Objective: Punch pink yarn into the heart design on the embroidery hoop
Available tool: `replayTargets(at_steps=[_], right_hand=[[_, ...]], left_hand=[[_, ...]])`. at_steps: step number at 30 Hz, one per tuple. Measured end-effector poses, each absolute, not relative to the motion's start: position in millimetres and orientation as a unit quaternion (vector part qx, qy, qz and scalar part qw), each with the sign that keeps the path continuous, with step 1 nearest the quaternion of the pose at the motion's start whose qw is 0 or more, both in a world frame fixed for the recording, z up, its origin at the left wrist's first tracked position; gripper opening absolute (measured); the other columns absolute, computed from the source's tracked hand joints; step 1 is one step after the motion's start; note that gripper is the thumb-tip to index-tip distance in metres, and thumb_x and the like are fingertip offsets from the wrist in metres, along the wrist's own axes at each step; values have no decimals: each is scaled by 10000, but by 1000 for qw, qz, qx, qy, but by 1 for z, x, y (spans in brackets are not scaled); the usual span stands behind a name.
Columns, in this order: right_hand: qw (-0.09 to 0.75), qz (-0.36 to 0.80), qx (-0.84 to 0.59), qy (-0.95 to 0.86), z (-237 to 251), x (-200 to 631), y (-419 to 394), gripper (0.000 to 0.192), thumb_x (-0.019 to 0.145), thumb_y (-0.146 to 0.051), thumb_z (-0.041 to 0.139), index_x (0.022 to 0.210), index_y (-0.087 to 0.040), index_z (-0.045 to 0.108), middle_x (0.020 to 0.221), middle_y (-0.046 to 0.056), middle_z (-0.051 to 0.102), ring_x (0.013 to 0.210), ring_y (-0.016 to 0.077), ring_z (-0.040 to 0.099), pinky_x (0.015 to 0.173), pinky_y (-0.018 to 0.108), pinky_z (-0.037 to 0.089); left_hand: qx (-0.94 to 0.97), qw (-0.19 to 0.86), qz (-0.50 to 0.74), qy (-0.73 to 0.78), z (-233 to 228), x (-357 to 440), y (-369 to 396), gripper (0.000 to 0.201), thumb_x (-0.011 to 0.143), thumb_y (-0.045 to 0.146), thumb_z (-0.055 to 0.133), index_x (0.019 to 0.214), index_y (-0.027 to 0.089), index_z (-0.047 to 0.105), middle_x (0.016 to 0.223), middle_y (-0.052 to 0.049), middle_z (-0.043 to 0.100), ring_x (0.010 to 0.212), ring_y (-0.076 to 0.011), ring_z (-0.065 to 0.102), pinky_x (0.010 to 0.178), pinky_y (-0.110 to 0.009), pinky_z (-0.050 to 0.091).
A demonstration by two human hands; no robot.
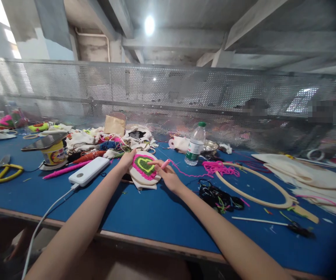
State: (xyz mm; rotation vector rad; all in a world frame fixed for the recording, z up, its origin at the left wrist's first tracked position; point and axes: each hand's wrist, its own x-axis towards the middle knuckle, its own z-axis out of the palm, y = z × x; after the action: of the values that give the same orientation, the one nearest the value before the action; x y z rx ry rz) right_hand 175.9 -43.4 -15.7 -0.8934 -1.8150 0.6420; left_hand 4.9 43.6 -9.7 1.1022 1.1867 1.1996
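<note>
My left hand (127, 160) grips the left edge of a small round piece of white cloth, a punch-needle embroidery (147, 174) with a green heart, a yellow-green outline and a hot-pink border. Closed around a pink punch needle (165, 164), my right hand (170, 178) is at the right side of the embroidery, its fingers over the pattern. The needle's tip is hidden by the fingers. From the tool's upper end, pink yarn (182, 172) runs right to a loose pink heap (219, 168). Loose cloth hangs below the embroidery's lower edge.
On the blue table stand a water bottle (195, 144) and a yellow tub (53, 153) with a phone on top. A white power bank (88, 171) trails a cable. Nearby lie scissors (8, 173), a wooden hoop (252, 198), black yarn (219, 196) and a cloth pile (81, 140).
</note>
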Motion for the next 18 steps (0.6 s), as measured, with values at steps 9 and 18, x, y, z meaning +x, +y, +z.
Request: replayTargets(at_steps=[9, 18], right_hand=[[447, -59, -462, -764, -8, 190, -45, 343, 862, -355, 313, 796, -224, 624, 793, 33, 533, 828, 174, 484, 826, 361, 321], [488, -113, -448, -741, -9, 193, -44, 410, 885, -330, 203, 1135, -314, 527, 1271, 2, 403, 1196, 207, 313, 1009, 458, 180]], left_hand=[[378, 655, 549, 357, 4, 18, 28, 281, 743, 360, 507, 762, 101, 613, 681, -98, 665, 651, -201, 623, 673, -321, 490], [277, 686, 614, 273, 18, 11, 28, 238, 798, 265, 423, 851, 102, 588, 697, -67, 664, 741, -184, 622, 759, -322, 486]])
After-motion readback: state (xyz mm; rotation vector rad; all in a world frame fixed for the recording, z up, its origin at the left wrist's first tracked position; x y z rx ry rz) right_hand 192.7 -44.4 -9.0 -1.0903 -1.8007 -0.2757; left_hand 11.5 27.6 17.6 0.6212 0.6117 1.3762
